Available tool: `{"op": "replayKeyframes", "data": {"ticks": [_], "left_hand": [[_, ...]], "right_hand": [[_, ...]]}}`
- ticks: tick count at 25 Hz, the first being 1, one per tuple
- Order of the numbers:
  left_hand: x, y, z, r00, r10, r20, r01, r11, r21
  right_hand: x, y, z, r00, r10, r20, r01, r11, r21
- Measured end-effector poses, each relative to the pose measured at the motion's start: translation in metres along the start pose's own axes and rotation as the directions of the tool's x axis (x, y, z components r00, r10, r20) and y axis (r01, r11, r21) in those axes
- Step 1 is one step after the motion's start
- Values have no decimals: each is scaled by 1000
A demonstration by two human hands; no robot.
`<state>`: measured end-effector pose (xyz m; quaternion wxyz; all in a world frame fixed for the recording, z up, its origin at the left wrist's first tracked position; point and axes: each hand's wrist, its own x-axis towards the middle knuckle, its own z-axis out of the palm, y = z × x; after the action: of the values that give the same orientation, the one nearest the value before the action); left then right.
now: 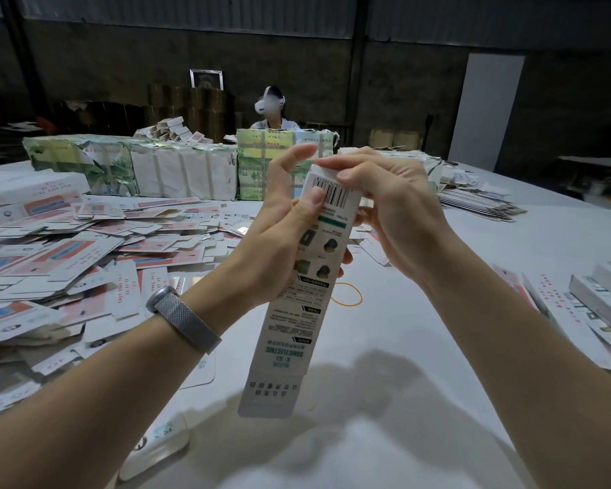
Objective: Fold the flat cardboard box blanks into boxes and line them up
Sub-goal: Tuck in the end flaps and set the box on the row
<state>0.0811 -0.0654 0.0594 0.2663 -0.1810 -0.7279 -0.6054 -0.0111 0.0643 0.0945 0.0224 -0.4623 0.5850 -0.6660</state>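
Standing near upright, far end tilted away, the box [298, 287] is clamped by left grip [279, 238] and right grip [385, 210].

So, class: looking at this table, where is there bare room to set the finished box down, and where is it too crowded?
Bare tabletop lies right of the held box, between the rubber band and the folded boxes at the right edge, and nearer, below the arms. The left side is crowded with loose flat blanks; wrapped bundles line the far side.
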Motion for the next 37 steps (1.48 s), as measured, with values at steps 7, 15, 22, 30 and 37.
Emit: {"op": "replayKeyframes", "data": {"ticks": [7,15,22,30,37], "left_hand": [[1,9,0,999,14,-47,-13,1000,27],[-3,16,12,990,-41,-133,43,999,13],[-3,19,28,972,-131,-194,110,987,-113],[10,31,41,984,-155,-83,115,923,-366],[7,4,49,992,-124,16,125,986,-114]], "right_hand": [[-6,2,7,988,-151,31,153,986,-61],[-13,-4,11,985,-174,-16,172,979,-108],[-13,-5,6,972,-233,-24,218,937,-272],[-20,-26,1,981,-188,-42,112,734,-670],[-51,-27,-81,937,-139,-322,-209,514,-832]]}}
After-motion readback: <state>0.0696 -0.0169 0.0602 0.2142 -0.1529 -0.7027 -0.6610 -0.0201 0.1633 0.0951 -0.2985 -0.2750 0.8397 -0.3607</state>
